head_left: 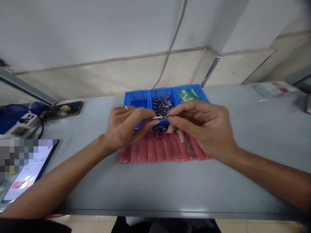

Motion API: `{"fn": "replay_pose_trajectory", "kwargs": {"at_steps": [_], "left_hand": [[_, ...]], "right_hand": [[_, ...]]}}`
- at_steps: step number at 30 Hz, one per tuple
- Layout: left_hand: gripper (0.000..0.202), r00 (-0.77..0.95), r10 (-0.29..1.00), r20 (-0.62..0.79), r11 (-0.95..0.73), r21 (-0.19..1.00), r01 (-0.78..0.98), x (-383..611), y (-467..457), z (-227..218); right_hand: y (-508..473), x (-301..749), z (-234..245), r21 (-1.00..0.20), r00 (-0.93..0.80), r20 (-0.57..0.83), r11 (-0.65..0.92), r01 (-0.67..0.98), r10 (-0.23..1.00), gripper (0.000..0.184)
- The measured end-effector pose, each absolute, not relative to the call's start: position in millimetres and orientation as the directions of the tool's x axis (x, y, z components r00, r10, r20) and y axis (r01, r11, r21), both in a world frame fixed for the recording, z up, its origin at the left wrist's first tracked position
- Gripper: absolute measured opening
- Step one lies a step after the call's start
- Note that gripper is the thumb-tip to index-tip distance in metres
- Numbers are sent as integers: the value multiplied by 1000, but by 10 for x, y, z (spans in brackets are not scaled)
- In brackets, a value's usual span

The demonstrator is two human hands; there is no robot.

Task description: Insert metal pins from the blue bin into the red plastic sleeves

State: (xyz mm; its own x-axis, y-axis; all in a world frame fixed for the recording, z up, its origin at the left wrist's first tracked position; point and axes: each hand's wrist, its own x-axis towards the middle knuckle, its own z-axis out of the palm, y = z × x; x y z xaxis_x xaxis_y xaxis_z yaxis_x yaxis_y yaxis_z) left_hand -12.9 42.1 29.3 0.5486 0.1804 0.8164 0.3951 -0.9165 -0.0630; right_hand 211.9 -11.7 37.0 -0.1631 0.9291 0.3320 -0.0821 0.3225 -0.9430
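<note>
Holding metal pins (pixel 161 106), the middle of three blue bins (pixel 161 93)

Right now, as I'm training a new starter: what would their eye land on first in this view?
The left hand and right hand meet over the grey bench, a small metal pin held between their fingertips. Just behind them, a blue plastic bin holds a heap of metal pins, with green packets in the bin to its right. A row of red plastic bags lies below the hands.
</note>
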Motion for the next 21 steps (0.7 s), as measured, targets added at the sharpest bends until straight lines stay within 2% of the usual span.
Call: {"fn": "replay_pose_trajectory", "kwargs": {"at_steps": [7,21], "left_hand": [[8,567,174,805,-913,-83,399,-138,413,320],[16,555,205,806,-919,-38,393,-152,436,346]], "right_hand": [[-106,2153,384,-932,-153,361,354,-71,920,8],[-115,2142,344,-941,-141,337,335,-40,931,11]]}}
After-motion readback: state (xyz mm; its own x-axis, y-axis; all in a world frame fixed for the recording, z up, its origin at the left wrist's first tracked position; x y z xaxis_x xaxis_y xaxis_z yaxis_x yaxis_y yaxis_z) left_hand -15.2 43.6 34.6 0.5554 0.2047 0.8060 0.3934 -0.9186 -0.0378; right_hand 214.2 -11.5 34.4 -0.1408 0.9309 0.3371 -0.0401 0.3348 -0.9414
